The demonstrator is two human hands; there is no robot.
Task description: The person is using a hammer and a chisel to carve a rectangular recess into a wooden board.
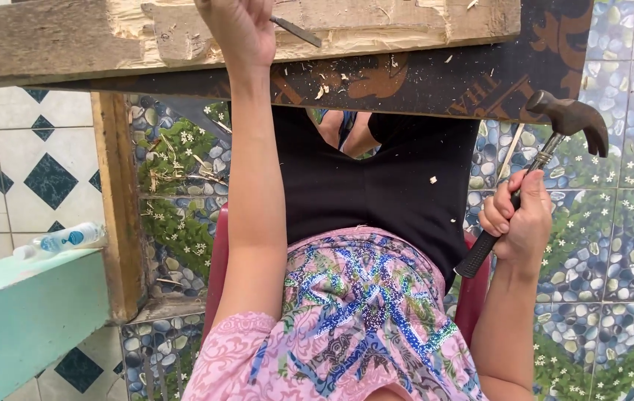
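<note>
— Two hands were at work, weren't they? What did each have?

— Both were closed on tools. The left hand [239, 30] was curled tight round a chisel [296, 31], whose flat grey blade poked out to the right, lying low against the wooden plank [50, 44]. The right hand [521, 219] was fisted about the black ribbed grip of a claw hammer [547, 145], held up and well apart from the chisel, head tilted to the upper right.

— How would you judge the step was best done?

— As I judged it, the blade wanted to sit at a shallow angle along the grain, with the left hand steady and clear of the butt end. Short, square blows would have lifted thin shavings rather than splitting the board.

— And the wood itself?

— Weathered and grey on the outer face, but pale, rough and splintery where it had been cut into, with a raised block left standing near the blade. It rested on a dark worktop [436, 82] patterned in brown, with pale chips [322, 90] scattered over it.

— What lay beyond?

— A black cloth [376, 186] over the person's lap, flecked with chips, and a pink patterned garment with blue glitter. A red chair [217, 260] showed at either side. The floor [614, 260] was tiled in a glossy pebble-and-flower print. To the left stood a wooden post [118, 200], a pale green ledge [27, 312], and a clear plastic bottle [64, 239] lying on its side.
</note>
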